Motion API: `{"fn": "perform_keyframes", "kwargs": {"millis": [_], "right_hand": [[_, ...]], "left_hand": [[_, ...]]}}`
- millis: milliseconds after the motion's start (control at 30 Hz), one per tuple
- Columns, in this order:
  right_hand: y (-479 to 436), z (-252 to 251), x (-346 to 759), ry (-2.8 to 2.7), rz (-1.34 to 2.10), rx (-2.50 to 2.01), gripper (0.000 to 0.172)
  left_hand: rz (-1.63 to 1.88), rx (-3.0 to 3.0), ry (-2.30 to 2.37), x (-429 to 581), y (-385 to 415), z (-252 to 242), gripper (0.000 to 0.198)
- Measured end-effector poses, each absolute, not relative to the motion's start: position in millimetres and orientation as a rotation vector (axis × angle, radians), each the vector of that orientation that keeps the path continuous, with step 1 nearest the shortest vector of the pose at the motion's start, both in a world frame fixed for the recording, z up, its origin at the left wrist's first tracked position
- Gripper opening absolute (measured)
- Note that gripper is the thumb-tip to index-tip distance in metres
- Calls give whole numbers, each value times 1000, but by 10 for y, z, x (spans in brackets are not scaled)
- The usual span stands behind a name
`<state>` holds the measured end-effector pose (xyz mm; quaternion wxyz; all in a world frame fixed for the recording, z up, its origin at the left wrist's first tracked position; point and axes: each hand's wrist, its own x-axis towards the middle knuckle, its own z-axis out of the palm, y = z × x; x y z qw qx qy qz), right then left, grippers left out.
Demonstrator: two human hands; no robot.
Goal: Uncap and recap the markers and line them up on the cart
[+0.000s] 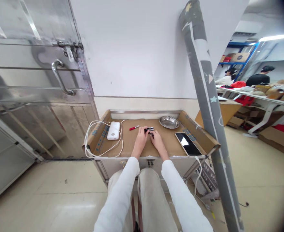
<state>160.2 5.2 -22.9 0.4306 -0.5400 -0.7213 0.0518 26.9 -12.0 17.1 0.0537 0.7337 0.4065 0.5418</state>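
Observation:
Both my hands are together over the middle of the cardboard-lined tabletop [126, 146]. Fingers closed, my left hand [141, 139] grips the left side of a small black and silver object [148, 129], too small to name. Pinched against its right side are the fingers of my right hand [157, 141]. My fingertips hide part of the object. Just left of it lies a red pen-like tool [133, 128] with a silver tip. A shallow shiny metal bowl [169, 122] stands behind my right hand.
A white power bank [113, 130] with a looped white cable [121, 141] lies left. A phone [187, 144] rests front right. Cardboard walls edge the table. A tall grey patterned roll [205, 80] leans beside it. Two people sit in the background right.

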Motion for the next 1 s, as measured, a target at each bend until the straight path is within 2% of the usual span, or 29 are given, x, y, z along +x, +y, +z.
{"fn": "perform_keyframes", "kwargs": {"millis": [1000], "right_hand": [[-15,-69,1557,-1810,217,-1299,25]], "left_hand": [[1888,1962,1471,232,-107,181,19]]}}
